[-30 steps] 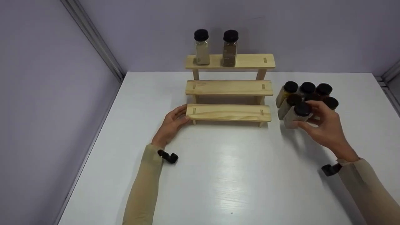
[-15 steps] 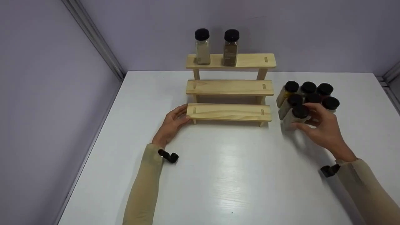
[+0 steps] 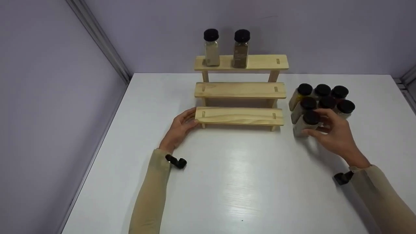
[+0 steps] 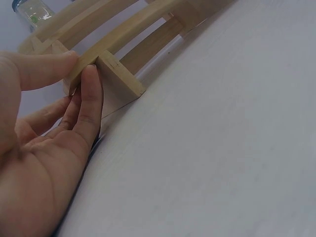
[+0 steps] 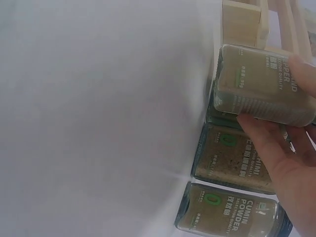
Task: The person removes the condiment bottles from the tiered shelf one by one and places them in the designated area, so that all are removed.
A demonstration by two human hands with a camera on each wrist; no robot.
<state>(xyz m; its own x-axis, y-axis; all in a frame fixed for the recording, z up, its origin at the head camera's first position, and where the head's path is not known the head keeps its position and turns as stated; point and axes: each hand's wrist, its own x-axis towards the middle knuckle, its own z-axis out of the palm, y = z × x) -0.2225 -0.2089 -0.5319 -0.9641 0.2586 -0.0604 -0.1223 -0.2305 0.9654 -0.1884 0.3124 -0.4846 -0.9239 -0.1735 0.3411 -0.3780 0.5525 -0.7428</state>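
Observation:
A three-tier wooden spice rack (image 3: 239, 90) stands near the back wall. My left hand (image 3: 179, 128) pinches the left end of its lowest shelf, the thumb (image 4: 52, 68) on top and fingers beneath. In my right hand (image 3: 338, 134) is a glass spice jar (image 3: 305, 125) with a black cap, held between thumb and fingers in front of the other jars. Its label (image 5: 286, 79) partly reads "pepper" in the right wrist view. Whether its base touches the table cannot be told. Two jars, one pale (image 3: 212, 53) and one brown (image 3: 240, 56), stand on the top shelf.
Several black-capped jars (image 3: 308, 104) cluster on the white table (image 3: 208, 182) right of the rack. One nearby is labelled cumin powder (image 5: 222, 210) in the right wrist view. A wall (image 3: 156, 39) rises behind the table, another along its left side.
My right hand has shifted the pepper jar slightly left and toward me, a little apart from the cluster. The left hand keeps its grip on the rack.

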